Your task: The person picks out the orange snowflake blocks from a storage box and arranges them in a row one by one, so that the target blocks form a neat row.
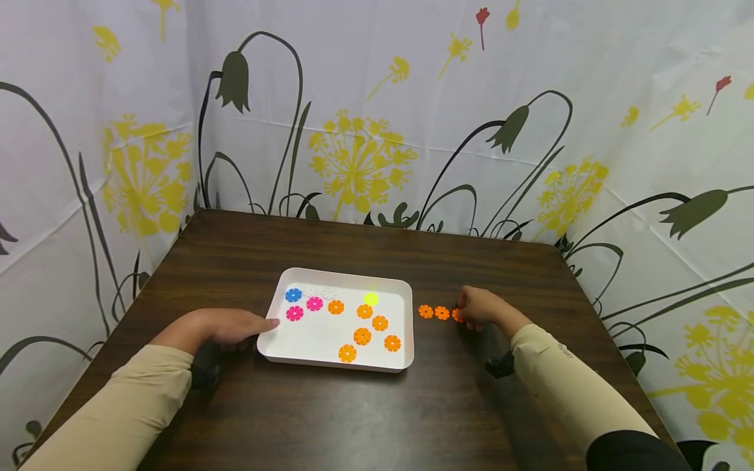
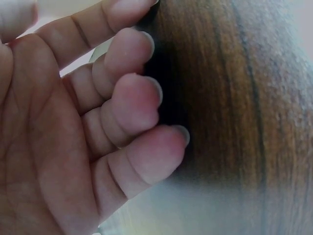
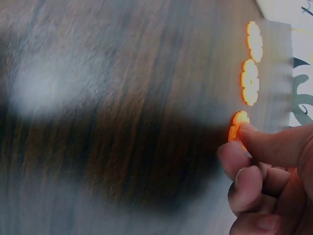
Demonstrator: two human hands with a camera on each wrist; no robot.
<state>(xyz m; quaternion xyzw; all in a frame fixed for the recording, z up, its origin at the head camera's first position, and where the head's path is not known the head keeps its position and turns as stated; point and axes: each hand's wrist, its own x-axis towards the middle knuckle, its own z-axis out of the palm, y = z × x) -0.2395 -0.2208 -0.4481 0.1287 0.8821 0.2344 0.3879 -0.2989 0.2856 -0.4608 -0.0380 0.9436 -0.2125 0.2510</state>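
Observation:
My left hand is at the left end of the white tray, one digit lying over its rim. In the left wrist view the other fingers curl in beside the tabletop. My right hand pinches an orange flower-shaped disc between thumb and forefinger, at the table surface. That disc is the rightmost in a row, beside a middle orange disc and a left orange disc. The fingers partly hide it.
Inside the tray lie several orange discs, two pink discs, a blue disc, a yellow disc and some pale discs at the back. The brown wooden table meets a flower-patterned curtain behind.

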